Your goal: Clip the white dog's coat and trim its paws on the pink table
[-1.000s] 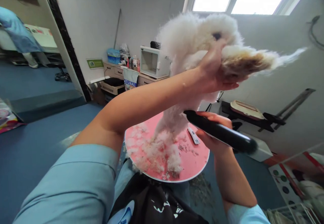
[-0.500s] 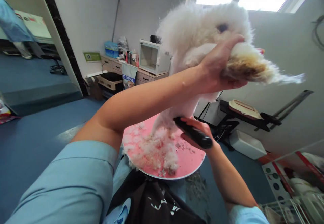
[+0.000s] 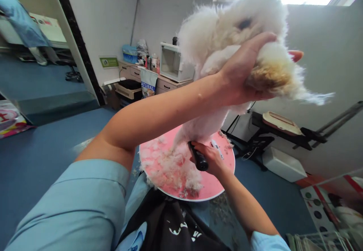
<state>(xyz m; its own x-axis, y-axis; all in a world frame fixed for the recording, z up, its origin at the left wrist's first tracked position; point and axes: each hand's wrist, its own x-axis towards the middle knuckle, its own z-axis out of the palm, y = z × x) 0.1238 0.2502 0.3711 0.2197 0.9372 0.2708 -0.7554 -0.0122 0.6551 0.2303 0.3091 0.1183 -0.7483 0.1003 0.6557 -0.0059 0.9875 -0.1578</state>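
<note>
The dog (image 3: 211,37) is held upright over the worktop (image 3: 211,189), its front end grasped by the left hand's (image 3: 241,75) fingers; clippers (image 3: 199,160) are clasped in the right hand (image 3: 211,156). Hind-leg clipping seems underway; light strokes are probably called for.

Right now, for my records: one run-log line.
left hand: holding fluffy white dog | right hand: gripping black handheld clipper low beside dog | round pink table: loose white fur
</note>
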